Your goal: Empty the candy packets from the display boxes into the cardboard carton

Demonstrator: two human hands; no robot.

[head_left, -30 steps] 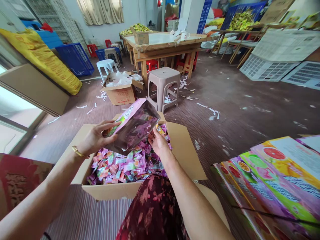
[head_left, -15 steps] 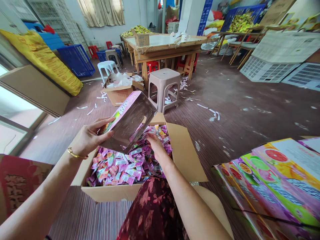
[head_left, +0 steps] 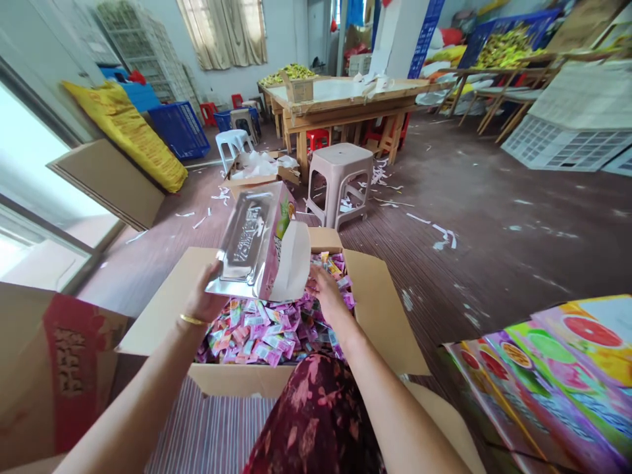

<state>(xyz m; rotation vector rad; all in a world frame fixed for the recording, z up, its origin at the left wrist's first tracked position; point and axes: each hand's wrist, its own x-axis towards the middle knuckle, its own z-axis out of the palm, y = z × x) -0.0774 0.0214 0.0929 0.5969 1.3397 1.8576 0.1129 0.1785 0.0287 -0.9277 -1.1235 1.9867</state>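
An open cardboard carton (head_left: 385, 316) on the floor before me is full of small pink and purple wrapped sweets (head_left: 261, 329). My left hand (head_left: 210, 299) grips a pink gift box with a clear window (head_left: 259, 240) from below, holding it upright over the carton with its white end flap hanging open. My right hand (head_left: 328, 293) rests down among the sweets at the carton's far right; its fingers curl into the pile, and what they hold is hidden.
A stack of flat colourful fruit-printed boxes (head_left: 557, 375) lies at my right. A red-printed carton (head_left: 59, 368) stands at my left. Ahead are a beige plastic stool (head_left: 340, 181), another open carton (head_left: 257, 174), a wooden table (head_left: 345, 99) and paper scraps on the floor.
My left hand has turned the pink box from tilted to upright, its window now facing left and its flap open. My right hand stays in the sweets. The camera has swung slightly left.
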